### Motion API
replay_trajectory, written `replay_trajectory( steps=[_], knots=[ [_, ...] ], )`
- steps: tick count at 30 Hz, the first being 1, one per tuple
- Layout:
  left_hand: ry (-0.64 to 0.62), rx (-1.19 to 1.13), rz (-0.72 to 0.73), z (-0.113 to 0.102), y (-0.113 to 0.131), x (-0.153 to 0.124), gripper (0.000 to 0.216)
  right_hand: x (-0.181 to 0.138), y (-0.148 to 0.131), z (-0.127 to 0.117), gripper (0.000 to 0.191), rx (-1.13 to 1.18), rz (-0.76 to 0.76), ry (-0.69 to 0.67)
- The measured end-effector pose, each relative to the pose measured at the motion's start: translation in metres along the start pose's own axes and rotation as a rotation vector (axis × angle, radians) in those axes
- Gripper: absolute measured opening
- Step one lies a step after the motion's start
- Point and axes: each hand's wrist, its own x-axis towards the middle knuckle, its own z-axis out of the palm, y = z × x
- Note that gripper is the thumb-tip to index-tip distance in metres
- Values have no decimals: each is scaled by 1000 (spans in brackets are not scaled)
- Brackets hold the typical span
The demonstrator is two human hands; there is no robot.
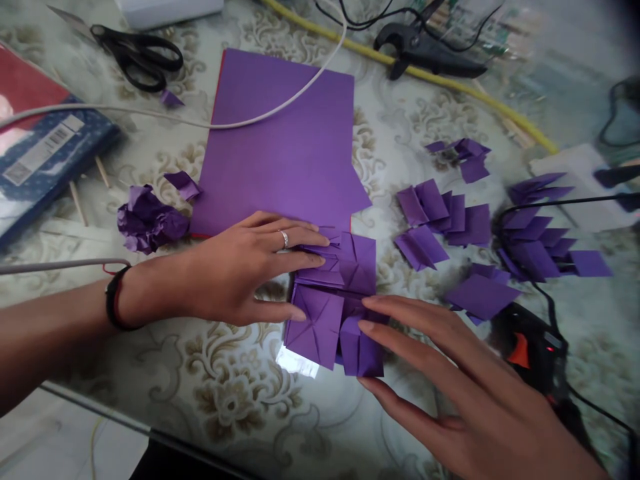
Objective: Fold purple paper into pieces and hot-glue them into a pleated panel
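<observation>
Several folded purple paper squares [313, 327] lie edge to edge in a block on the table, some with creases and raised flaps. My left hand [240, 267] rests on the block's left side, fingers stretched flat over the upper flaps and thumb on the lower left square. At the lower right corner, my right hand [450, 373] has its thumb on the near edge and two fingertips on the far part of a small folded purple paper piece [359, 347], gripping it lightly. A shiny white patch shows under the block's lower left corner.
A purple paper sheet [280, 147] lies beyond my hands, with crumpled purple paper [150, 219] beside it. Black scissors [143, 57] are at upper left. Folded paper pieces [445, 213] and a black glue gun [535, 347] sit at right. Cables and a yellow cord [450, 83] cross the table.
</observation>
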Motion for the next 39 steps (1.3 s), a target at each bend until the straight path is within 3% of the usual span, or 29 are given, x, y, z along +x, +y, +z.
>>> replay_trajectory(
  steps=[6,13,39],
  knots=[
    [26,36,-14,8,4,-1,61,1,0,1,30,-16,-38,-8],
    [14,57,-10,8,3,0,59,1,3,2,31,48,22,-32],
    [-8,190,-62,12,16,3,58,4,2,14,32,8,23,-22]
  ],
)
